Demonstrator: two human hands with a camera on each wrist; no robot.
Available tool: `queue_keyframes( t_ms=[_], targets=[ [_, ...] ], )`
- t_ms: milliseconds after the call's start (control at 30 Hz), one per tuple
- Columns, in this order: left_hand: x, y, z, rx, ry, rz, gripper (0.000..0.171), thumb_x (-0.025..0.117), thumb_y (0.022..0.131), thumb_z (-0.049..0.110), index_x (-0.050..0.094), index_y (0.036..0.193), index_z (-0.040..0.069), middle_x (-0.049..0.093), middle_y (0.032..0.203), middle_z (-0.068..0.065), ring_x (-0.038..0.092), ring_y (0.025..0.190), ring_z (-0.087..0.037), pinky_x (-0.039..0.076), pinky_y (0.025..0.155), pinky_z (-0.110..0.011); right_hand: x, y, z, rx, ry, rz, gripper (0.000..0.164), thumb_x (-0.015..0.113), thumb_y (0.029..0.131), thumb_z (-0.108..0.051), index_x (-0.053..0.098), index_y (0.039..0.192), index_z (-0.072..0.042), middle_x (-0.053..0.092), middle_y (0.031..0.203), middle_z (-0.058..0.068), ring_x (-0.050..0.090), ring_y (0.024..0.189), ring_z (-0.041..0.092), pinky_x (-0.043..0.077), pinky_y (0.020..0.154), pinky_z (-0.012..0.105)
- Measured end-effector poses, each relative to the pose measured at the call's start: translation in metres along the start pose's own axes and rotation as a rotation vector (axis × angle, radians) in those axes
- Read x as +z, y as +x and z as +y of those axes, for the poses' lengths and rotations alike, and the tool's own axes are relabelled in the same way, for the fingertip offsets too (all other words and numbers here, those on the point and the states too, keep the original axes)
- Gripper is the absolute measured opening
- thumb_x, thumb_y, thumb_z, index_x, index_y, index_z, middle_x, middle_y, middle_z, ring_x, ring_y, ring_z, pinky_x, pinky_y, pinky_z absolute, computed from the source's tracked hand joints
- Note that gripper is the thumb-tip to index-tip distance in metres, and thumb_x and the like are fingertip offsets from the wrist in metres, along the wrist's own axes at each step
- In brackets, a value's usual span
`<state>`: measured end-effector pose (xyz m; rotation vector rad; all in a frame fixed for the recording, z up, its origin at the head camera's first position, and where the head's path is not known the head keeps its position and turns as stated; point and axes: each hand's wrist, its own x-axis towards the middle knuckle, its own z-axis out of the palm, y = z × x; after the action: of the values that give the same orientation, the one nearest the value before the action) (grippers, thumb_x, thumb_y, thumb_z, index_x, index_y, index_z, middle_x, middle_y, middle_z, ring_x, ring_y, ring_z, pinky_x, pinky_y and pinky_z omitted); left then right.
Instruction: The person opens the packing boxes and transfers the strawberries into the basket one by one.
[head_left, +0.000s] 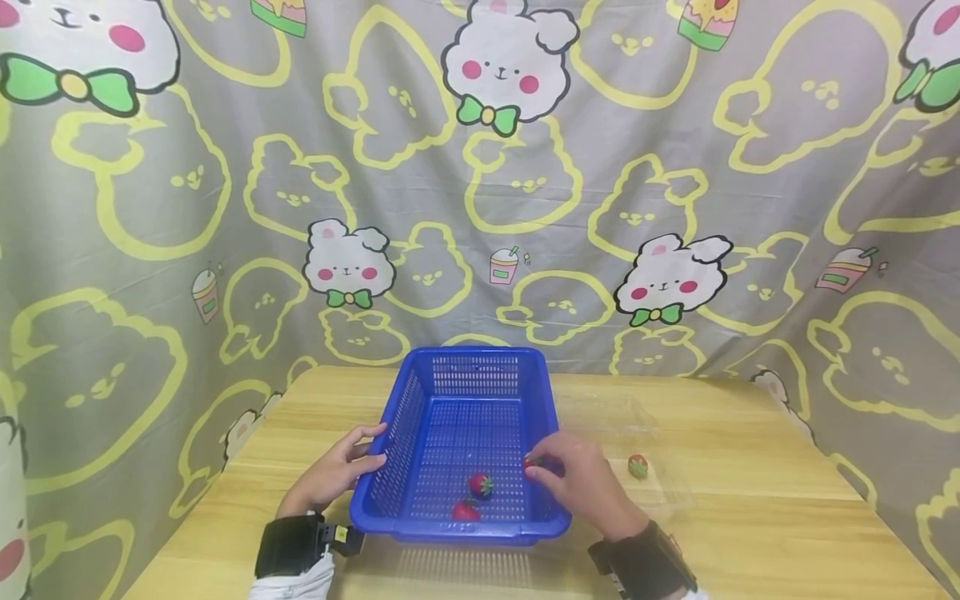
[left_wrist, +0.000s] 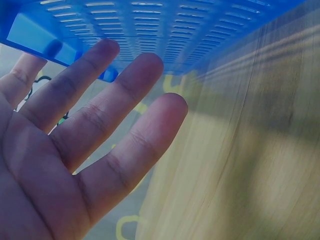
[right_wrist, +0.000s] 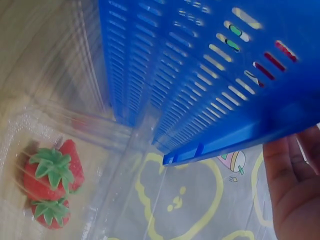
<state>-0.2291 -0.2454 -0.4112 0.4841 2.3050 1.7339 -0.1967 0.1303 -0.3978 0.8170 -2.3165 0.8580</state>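
A blue plastic basket (head_left: 517,527) with slotted walls stands in front of me, two red strawberries (head_left: 482,484) lying at its near end. My left hand (head_left: 330,473) is at its left wall, thumb and index fingertips touching the rim. The left wrist view shows the other fingers (left_wrist: 145,142) spread and fairly straight beneath the rim. Over the right rim reaches my right hand (head_left: 585,479), pinching a strawberry (head_left: 529,468) just inside the basket. In the right wrist view, red shows through the wall slots, and the fingertips are hidden behind the rim.
Right of the basket lies a clear plastic container (head_left: 663,500), holding strawberries (right_wrist: 47,175) with green leaf caps; some overlap. Under everything is a light wooden table (head_left: 750,467). A patterned grey curtain (head_left: 420,192) surrounds the back and sides.
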Motion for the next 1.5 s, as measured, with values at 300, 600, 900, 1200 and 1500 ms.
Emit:
queue_keyframes(
  t_ms=[300,600,900,1200,1500],
  targets=[
    [0.0007,-0.0002,-0.003,-0.005,-0.013,-0.003,0.059,0.057,0.098,0.019,0.029,0.146,-0.003,0.038,0.137,-0.041,0.058,0.111,-0.045,0.053,0.085,-0.053,0.0063,-0.0015,-0.0017,-0.064,0.035,-0.033,0.016,0.083,0.071,-0.002,0.074,0.082,-0.01,0.072,0.087,0.0,0.068,0.085,0.018,0.056,0.078,0.037],
    [0.0012,-0.0017,-0.0037,-0.014,-0.014,0.004,0.06,0.058,0.098,0.019,0.029,0.146,-0.003,0.038,0.137,-0.041,0.058,0.111,-0.044,0.054,0.084,-0.051,0.0095,-0.0035,-0.0004,-0.061,0.022,-0.048,0.014,0.083,0.071,-0.003,0.075,0.08,-0.01,0.073,0.089,0.002,0.069,0.087,0.02,0.056,0.08,0.039],
    [-0.0002,0.0001,-0.0015,-0.008,0.007,0.004,0.059,0.057,0.099,0.019,0.03,0.146,-0.002,0.038,0.138,-0.041,0.057,0.112,-0.046,0.054,0.084,-0.052,0.0085,-0.0013,0.001,-0.07,0.005,-0.047,0.015,0.083,0.07,-0.002,0.075,0.08,-0.009,0.073,0.09,0.003,0.069,0.086,0.02,0.056,0.08,0.038],
    [-0.0012,0.0011,-0.0003,-0.01,0.014,0.007,0.059,0.057,0.098,0.02,0.03,0.146,-0.002,0.038,0.138,-0.04,0.056,0.113,-0.046,0.053,0.085,-0.052,0.0076,-0.0003,0.0016,-0.065,0.008,-0.035,0.017,0.081,0.072,-0.002,0.073,0.086,-0.007,0.072,0.088,0.003,0.069,0.085,0.019,0.056,0.079,0.037],
    [0.0004,0.0016,-0.0014,-0.014,0.013,0.026,0.059,0.059,0.097,0.021,0.032,0.145,-0.001,0.039,0.138,-0.04,0.057,0.112,-0.045,0.053,0.085,-0.052,0.002,-0.0018,0.0078,0.034,-0.021,-0.01,0.018,0.081,0.075,-0.004,0.073,0.09,-0.008,0.072,0.093,0.004,0.069,0.087,0.021,0.056,0.078,0.036]
  ],
)
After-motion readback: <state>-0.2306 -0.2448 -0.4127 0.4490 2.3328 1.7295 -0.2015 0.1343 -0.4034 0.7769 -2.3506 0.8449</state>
